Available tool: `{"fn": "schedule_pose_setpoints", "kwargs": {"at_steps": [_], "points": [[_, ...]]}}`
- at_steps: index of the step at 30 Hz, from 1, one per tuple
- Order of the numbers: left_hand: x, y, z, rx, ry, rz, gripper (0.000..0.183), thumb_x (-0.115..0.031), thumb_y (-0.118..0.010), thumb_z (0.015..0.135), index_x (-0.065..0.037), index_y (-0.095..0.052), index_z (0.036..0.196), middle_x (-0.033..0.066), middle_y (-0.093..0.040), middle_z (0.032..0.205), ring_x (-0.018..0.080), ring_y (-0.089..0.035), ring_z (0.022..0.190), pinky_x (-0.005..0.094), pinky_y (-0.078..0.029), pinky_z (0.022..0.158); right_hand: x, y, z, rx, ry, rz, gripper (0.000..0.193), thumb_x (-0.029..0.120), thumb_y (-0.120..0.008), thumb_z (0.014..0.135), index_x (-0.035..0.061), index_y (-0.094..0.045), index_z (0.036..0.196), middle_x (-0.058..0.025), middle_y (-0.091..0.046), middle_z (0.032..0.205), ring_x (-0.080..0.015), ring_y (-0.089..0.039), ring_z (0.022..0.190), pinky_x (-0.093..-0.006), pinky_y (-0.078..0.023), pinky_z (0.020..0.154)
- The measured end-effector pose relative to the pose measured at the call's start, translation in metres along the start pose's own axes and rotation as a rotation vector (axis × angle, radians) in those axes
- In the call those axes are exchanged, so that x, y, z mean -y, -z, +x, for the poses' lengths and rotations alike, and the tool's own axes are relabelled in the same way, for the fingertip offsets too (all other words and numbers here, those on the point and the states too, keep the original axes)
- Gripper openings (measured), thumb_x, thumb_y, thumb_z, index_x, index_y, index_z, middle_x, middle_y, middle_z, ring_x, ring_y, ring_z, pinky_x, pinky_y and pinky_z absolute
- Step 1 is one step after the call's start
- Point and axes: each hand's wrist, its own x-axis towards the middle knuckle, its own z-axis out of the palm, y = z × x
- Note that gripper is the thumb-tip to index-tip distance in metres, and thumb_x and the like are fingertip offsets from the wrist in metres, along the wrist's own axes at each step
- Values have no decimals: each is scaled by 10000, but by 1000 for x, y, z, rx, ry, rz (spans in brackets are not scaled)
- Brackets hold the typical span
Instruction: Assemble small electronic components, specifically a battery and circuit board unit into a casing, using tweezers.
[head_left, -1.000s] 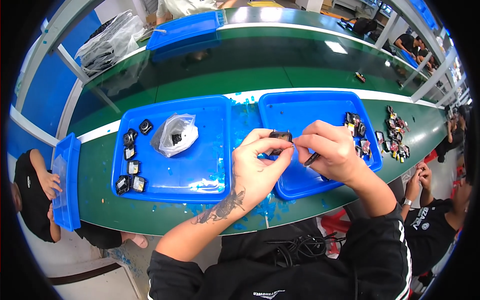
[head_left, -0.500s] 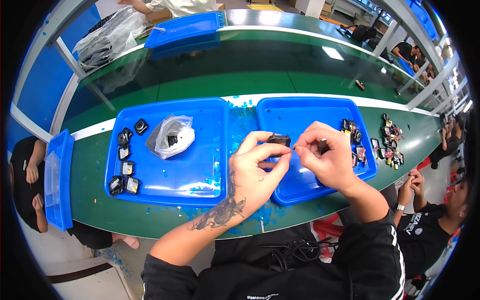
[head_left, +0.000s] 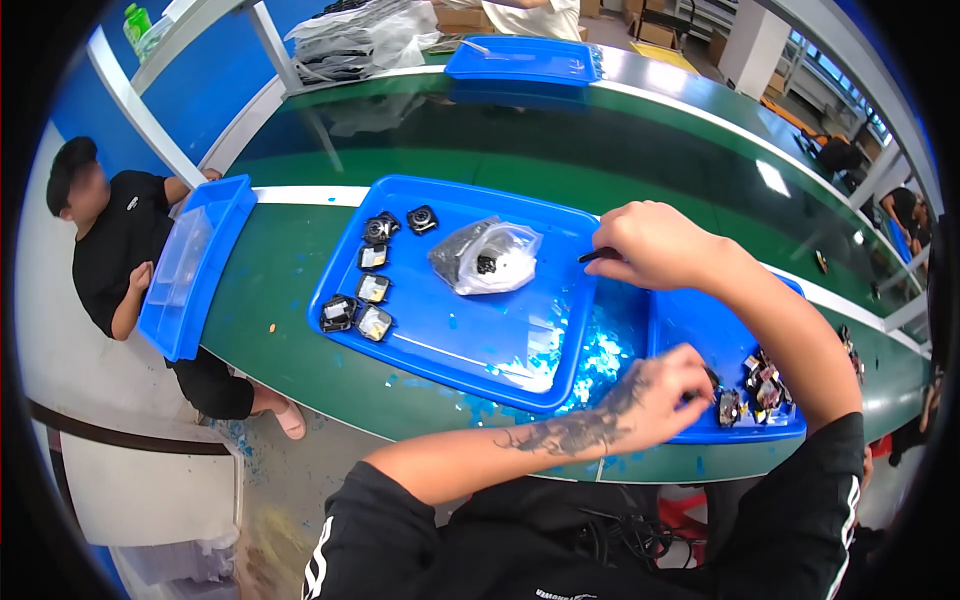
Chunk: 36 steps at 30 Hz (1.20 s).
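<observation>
Work looks partway: about six black units [head_left: 373, 289] along left side of left tray [head_left: 430, 305], bag [head_left: 485, 258] of small parts beside them; loose pile [head_left: 762, 388] in right tray [head_left: 690, 318], seemingly left to handle. Right hand [head_left: 652, 243]: fingers closed, pinching slim dark piece [head_left: 597, 256] near left tray's right rim. Left hand [head_left: 662, 402]: curled, blurred, over right tray's near side; dark thing [head_left: 712, 378] at fingertips, grip unclear.

Green bench [head_left: 290, 260]: left blue tray [head_left: 450, 340] and right blue tray [head_left: 690, 320] are set side by side; blue scraps [head_left: 605, 345] are strewn between them; small dark parts [head_left: 853, 355] are grouped farther right, partly hidden.
</observation>
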Motion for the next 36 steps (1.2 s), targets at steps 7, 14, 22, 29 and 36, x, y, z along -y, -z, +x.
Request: {"fn": "schedule_pose_setpoints", "kwargs": {"at_steps": [7,14,22,29,36], "points": [[9,-14,-14,75,-226,170,82,-92,-646,825,-40,-616,880,86,-564,1025,290,-638,832,389,-529,701,32,-15,67,-318,277,122,162,198,-656,781,66,-706,861,-147,-677,798,-360,-654,758,-433,-535,696],[20,-12,-16,57,-257,287,124,-75,-697,780,-53,-663,897,95,-629,983,256,-659,819,360,-548,692,55,-68,104,-305,109,48,243,299,-667,755,58,-695,763,-182,-682,805,-323,-689,775,-421,-556,671],[6,-16,-3,94,-236,290,100,-87,-689,788,-83,-678,887,83,-636,977,268,-667,800,365,-540,674,43,-80,99,-403,46,64,119,129,-620,733,48,-693,780,-182,-686,805,-348,-685,788,-442,-551,676],[0,-15,-6,64,-219,311,101,-56,-723,753,-65,-699,851,93,-646,876,262,-660,752,352,-533,646,57,-65,85,-398,124,33,124,115,-640,728,18,-682,793,-187,-692,822,-350,-690,797,-431,-554,675],[-1,-11,-8,37,-136,200,109,-23,-722,757,-47,-704,861,101,-665,877,241,-680,772,321,-546,665,61,-46,73,-291,50,74,145,137,-661,739,23,-700,819,-198,-690,832,-349,-688,813,-437,-552,699]]}}
